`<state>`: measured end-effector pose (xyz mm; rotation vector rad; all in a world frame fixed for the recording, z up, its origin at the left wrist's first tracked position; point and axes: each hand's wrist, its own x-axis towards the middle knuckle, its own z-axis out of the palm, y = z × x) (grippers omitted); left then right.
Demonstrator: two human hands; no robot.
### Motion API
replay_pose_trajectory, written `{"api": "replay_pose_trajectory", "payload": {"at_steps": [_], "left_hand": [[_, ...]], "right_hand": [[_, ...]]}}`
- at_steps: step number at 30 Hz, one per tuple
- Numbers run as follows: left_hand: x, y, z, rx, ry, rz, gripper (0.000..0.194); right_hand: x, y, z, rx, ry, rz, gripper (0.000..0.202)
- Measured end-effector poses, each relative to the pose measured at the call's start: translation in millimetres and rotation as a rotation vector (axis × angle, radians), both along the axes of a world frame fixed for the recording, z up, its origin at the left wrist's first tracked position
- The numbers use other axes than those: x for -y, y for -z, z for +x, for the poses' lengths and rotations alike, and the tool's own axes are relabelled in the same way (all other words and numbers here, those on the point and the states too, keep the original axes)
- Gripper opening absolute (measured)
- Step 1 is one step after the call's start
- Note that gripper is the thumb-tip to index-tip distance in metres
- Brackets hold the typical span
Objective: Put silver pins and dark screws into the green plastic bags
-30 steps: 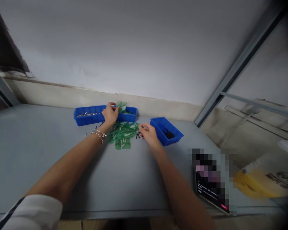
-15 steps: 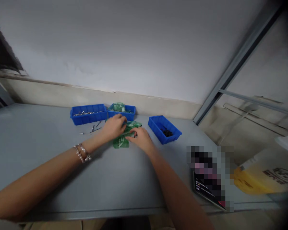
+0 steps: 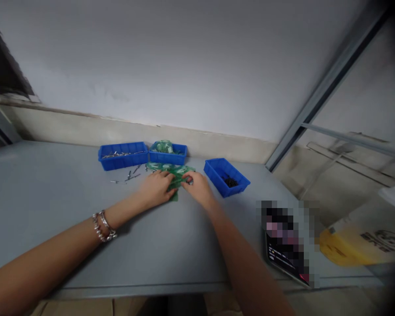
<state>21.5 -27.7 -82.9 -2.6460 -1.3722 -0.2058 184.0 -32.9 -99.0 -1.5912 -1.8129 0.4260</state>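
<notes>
Green plastic bags (image 3: 166,167) with white print lie on the grey table in front of the blue bins. My left hand (image 3: 158,186) rests over the left part of the green plastic, its fingers bent onto it. At the right side of the plastic, the thumb and fingers of my right hand (image 3: 197,186) are pinched together; what they hold is too small to make out. Several thin metal pieces (image 3: 131,175) lie loose to the left of the bags.
A blue bin of metal pieces (image 3: 123,161), a blue bin with green plastic (image 3: 176,157) and a blue bin of small black parts (image 3: 222,177) stand behind. A phone (image 3: 283,259) and a yellow-bottomed container (image 3: 349,245) are at the right.
My left hand has moved down toward me, onto the lower part of the green plastic. The thumb and fingers of my right hand have closed together.
</notes>
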Motion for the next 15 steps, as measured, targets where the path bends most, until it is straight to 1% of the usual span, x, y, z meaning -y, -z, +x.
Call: {"api": "replay_pose_trajectory", "payload": {"at_steps": [3,5,7,9,11,12,14,15], "left_hand": [[5.5,-0.9,2.9,-0.071,-0.008,0.039,0.022],[7.6,-1.3,4.4,-0.102,0.007,0.078,0.022],[8.5,-2.7,4.4,-0.095,0.039,0.126,0.021],[8.2,-4.8,2.7,-0.045,0.064,0.186,0.02],[6.3,-6.6,0.0,0.07,0.057,0.24,0.021],[4.6,-6.9,-1.4,0.159,0.042,0.253,0.022],[-0.4,-5.9,-3.8,0.385,0.006,0.232,0.022],[-3.4,-4.7,-4.5,0.505,-0.005,0.191,0.022]], "right_hand": [[0.9,0.2,-0.6,-0.009,-0.003,-0.027,0.015],[2.0,-0.9,-1.5,-0.021,-0.008,-0.041,0.016],[2.8,-2.1,-2.1,-0.032,-0.014,-0.043,0.021],[2.8,-2.2,-2.3,-0.052,-0.019,-0.033,0.028],[1.8,-1.1,-2.4,-0.091,-0.016,-0.01,0.031],[1.2,-0.4,-2.4,-0.118,-0.018,0.003,0.03],[-0.1,0.7,-2.7,-0.198,-0.052,0.022,0.021],[-0.5,1.0,-2.8,-0.26,-0.086,0.023,0.016]]}}
